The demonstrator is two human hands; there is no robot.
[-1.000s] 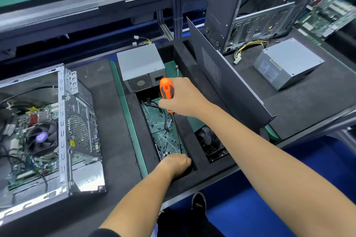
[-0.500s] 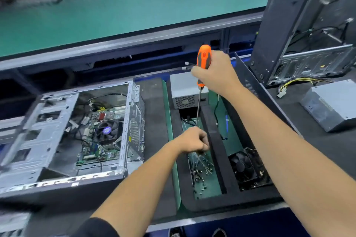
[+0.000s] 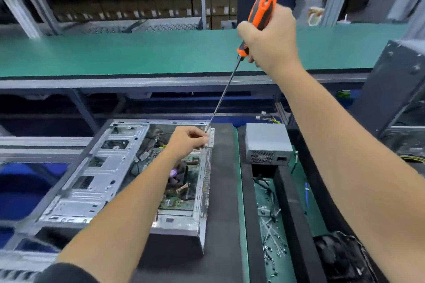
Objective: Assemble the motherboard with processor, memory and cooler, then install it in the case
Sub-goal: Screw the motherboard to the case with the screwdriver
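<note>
An open silver case [image 3: 96, 174] lies on its side at the left, with the green motherboard [image 3: 178, 200] and its black cooler [image 3: 178, 179] inside. My right hand [image 3: 271, 41] grips the orange handle of a long screwdriver [image 3: 262, 14], held high; its thin shaft slants down-left. My left hand [image 3: 187, 142] hovers over the case's far right corner, fingers curled at the shaft's tip; something small seems pinched there, too small to make out.
A grey power supply [image 3: 268, 142] stands right of the case. A green tray [image 3: 273, 225] in black foam holds several loose screws, with a black fan [image 3: 338, 257] at its near right. A dark upright case [image 3: 395, 89] stands far right. A green conveyor [image 3: 138, 50] runs behind.
My left hand left the screw tray and moved left to the case's corner. My right hand rose with the screwdriver and swung its tip over to the left hand. The view tilted up.
</note>
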